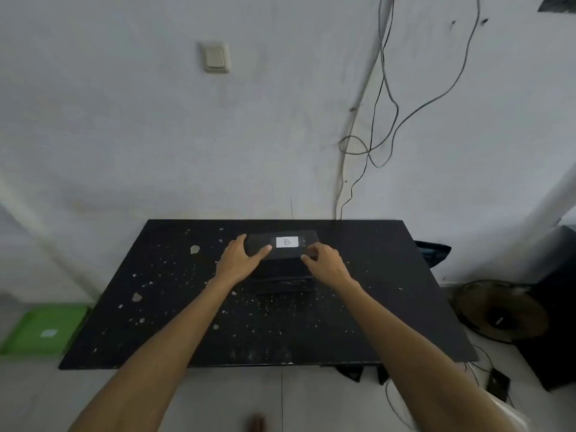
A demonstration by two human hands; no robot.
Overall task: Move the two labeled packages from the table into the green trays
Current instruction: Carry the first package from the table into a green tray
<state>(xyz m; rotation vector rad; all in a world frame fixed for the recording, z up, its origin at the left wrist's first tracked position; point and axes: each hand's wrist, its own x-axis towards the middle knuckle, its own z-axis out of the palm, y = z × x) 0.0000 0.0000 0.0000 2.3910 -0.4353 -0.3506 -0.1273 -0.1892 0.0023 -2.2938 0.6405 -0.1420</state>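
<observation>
A black package with a white label marked B (287, 242) sits on top of a second black package (282, 277), whose label I cannot see, near the middle back of the black table (187, 307). My left hand (241, 258) grips the top package's left end, thumb on its upper face. Its right end is held by my right hand (324, 260), fingers curled over the edge. On the floor left of the table lies a green tray (43, 328) with a small pale label inside.
The table top is speckled with pale paint chips. Cables (374, 126) hang down the white wall behind it. A round fan (498, 310) and dark objects lie on the floor at the right. A small black device (497, 383) with cords lies near the table's front right corner.
</observation>
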